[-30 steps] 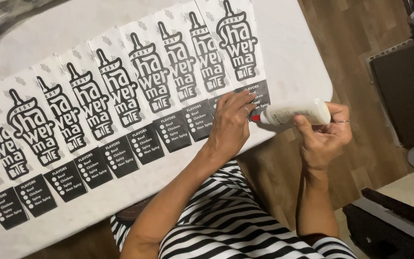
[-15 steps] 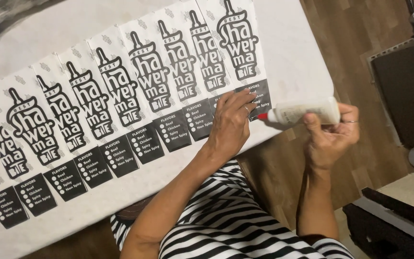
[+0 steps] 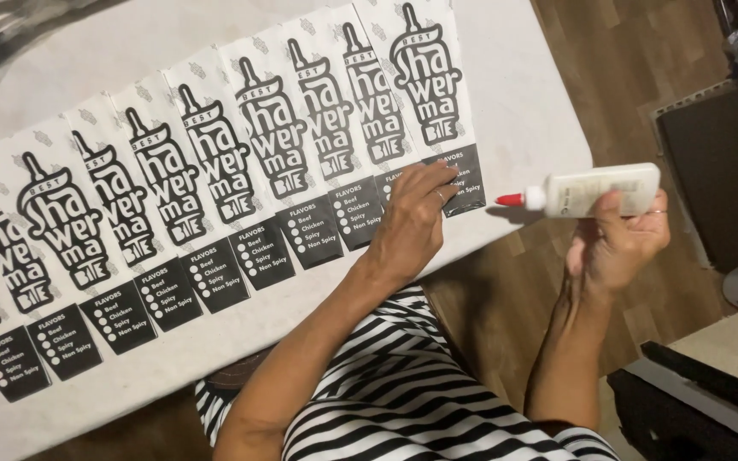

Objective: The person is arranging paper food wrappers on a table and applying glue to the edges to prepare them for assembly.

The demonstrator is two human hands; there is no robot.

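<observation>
A row of several white paper sleeves (image 3: 215, 171) with black bottle-shaped lettering and black bottom panels lies overlapped across a white table (image 3: 523, 94). My left hand (image 3: 412, 222) rests fingertips-down on the black panels of the rightmost sleeves (image 3: 424, 85). My right hand (image 3: 617, 243) holds a white glue bottle (image 3: 595, 189) with a red tip, lying sideways, tip pointing left. The tip hovers just off the table's right edge, a short gap from the last sleeve.
A wood floor (image 3: 625, 60) shows to the right of the table. A dark mat or panel (image 3: 723, 162) lies at far right, a black-edged object (image 3: 694, 401) at lower right. My black-and-white striped garment (image 3: 395, 393) fills the lower middle.
My right hand has drawn the glue bottle away to the right, from touching the last sleeve's edge to off the table. The left hand has stayed on the sleeves.
</observation>
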